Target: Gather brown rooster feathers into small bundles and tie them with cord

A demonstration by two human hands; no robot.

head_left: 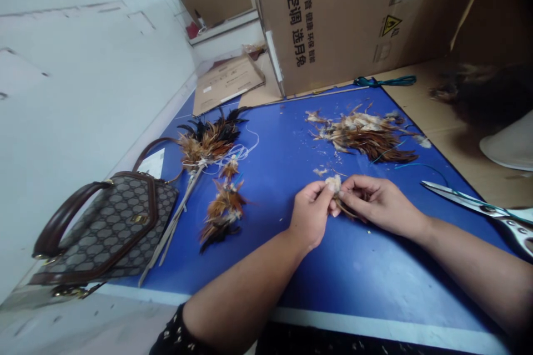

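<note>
My left hand (311, 212) and my right hand (375, 203) meet over the blue mat (333, 266), both pinching a small bundle of feathers (334, 183) with a pale fluffy end. Brown feather tips stick out under my right hand. A loose pile of brown and cream feathers (363, 136) lies just beyond my hands. To the left lie a feather cluster tied on thin sticks (207, 144) and a smaller string of feather bunches (222, 211).
A patterned handbag (108, 230) with brown handles sits at the mat's left edge. Scissors (478, 205) lie at the right. A large cardboard box (353, 11) stands behind, with a teal cord (385, 81) at its foot. Dark feathers (478, 91) lie far right.
</note>
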